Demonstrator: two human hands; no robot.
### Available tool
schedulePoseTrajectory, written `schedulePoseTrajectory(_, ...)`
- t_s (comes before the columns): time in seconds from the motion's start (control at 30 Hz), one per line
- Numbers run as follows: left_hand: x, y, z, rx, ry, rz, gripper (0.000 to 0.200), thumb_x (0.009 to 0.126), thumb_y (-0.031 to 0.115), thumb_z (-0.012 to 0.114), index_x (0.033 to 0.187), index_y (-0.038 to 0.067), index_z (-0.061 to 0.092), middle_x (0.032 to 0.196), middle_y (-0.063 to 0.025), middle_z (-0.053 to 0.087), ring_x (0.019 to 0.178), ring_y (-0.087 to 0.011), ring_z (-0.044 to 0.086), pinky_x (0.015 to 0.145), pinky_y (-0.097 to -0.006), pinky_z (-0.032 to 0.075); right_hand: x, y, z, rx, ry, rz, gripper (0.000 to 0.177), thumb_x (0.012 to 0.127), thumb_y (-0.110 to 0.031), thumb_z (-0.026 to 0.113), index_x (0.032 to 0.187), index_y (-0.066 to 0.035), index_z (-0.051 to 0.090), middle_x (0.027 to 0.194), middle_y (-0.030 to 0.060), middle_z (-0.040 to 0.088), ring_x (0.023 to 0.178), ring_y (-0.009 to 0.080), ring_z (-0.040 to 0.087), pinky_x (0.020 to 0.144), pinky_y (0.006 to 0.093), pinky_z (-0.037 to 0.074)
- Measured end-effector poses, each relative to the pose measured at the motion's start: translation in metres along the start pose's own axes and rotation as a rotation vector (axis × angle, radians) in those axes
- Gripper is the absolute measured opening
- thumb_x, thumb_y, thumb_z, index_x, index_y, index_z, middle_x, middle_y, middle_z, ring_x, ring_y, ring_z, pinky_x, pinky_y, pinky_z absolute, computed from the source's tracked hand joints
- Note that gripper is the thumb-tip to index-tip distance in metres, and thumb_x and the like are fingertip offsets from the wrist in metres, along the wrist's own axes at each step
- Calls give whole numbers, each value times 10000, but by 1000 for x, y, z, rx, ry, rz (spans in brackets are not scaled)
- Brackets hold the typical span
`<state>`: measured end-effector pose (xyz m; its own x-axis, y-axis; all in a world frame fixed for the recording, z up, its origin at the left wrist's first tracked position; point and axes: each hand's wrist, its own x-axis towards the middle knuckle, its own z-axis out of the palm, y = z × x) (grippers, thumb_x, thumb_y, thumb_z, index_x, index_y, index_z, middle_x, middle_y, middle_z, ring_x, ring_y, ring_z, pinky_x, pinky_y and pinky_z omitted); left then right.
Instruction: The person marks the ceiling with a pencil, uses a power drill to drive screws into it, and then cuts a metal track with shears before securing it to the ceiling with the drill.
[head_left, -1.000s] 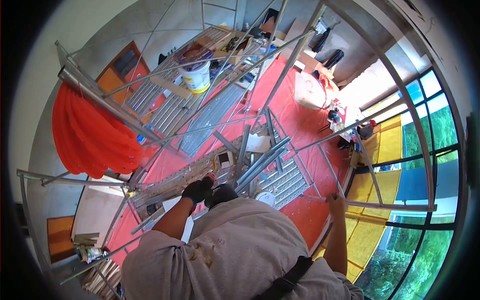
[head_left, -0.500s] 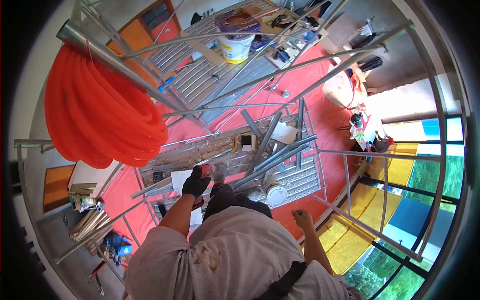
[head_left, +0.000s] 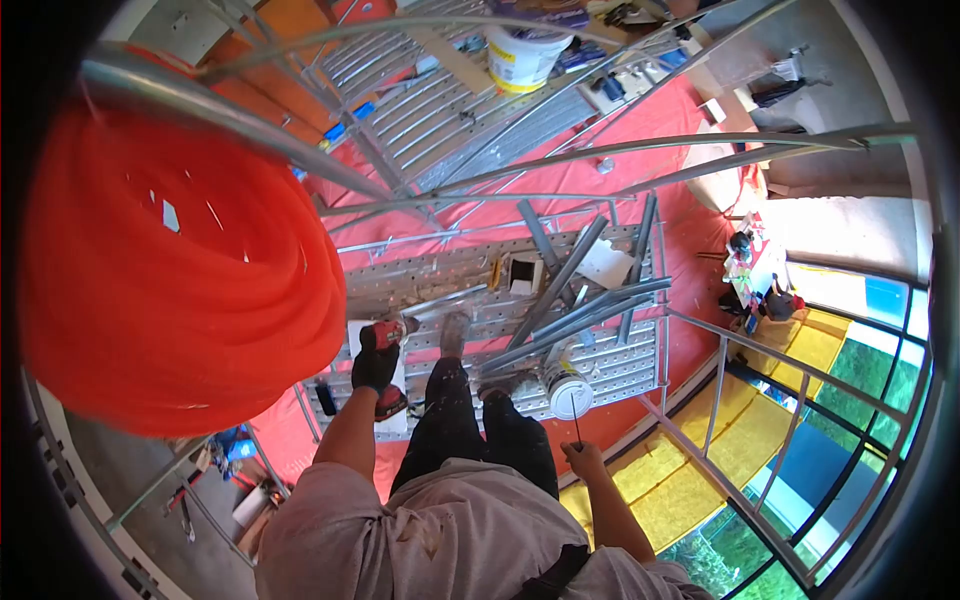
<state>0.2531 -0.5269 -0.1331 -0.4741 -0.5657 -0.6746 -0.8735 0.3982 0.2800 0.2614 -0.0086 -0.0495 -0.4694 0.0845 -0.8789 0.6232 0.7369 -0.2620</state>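
Note:
My left hand point(head_left: 374, 368), in a dark glove, is wrapped round the grip of a red and black cordless drill point(head_left: 384, 336). The drill's nose points right, over the perforated metal platform point(head_left: 440, 385). Lower right, my bare right hand point(head_left: 585, 460) pinches a thin dark rod point(head_left: 576, 422) that stands up from the fingers. In this view the rod's tip overlaps the lid of a white bucket point(head_left: 570, 398). My boots stand on the platform between the hands.
A big coil of red corrugated tubing point(head_left: 180, 270) hangs from a metal pole point(head_left: 230, 115) at left. Grey metal channels point(head_left: 560, 280) lie across the platform. Scaffold rails point(head_left: 690, 330) surround me. Beyond is another platform with a white bucket point(head_left: 520, 62). A person point(head_left: 780, 300) is far right.
My view has shifted, and the red coil looms larger. The drill shows more clearly in my left hand. My right hand has moved slightly left and down, and a thin rod now shows in it.

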Motion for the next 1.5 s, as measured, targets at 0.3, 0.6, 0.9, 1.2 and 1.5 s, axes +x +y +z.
schedulePoseTrajectory(0.3,81,-66,67,-251,-65,-297,356,825,419,738,921,80,688,643,-55,665,533,-192,666,508,-367,549,42,37,75,-462,26,-89,487,873,-480,691,948,1,683,888,224,712,851,434,681,732,516,523)
schedulePoseTrajectory(0.6,172,-200,185,-961,-9,-582,145,923,210,667,940,92,584,635,-36,556,559,-191,618,517,-382,535,74,42,95,-493,311,-50,458,817,-426,764,873,-6,592,819,212,621,780,443,614,697,519,478)
schedulePoseTrajectory(0.9,221,-343,252,-1350,69,-543,221,993,274,578,885,81,572,685,-44,588,577,-172,576,538,-381,497,95,68,85,-459,403,-57,418,779,-313,809,775,-19,513,708,155,540,667,379,554,608,482,417)
schedulePoseTrajectory(1.2,256,-392,296,-488,248,-581,504,937,435,599,1229,24,621,1032,-182,690,864,-297,681,759,-429,554,113,78,87,-437,459,-54,446,762,-298,816,804,-7,480,706,132,503,659,329,503,613,455,401)
schedulePoseTrajectory(1.5,256,-346,268,30,183,-515,628,906,527,583,1268,15,592,1223,-229,640,1094,-414,620,936,-492,496,112,84,86,-435,453,-37,474,752,-339,833,792,-17,488,724,140,512,675,343,515,626,459,409)
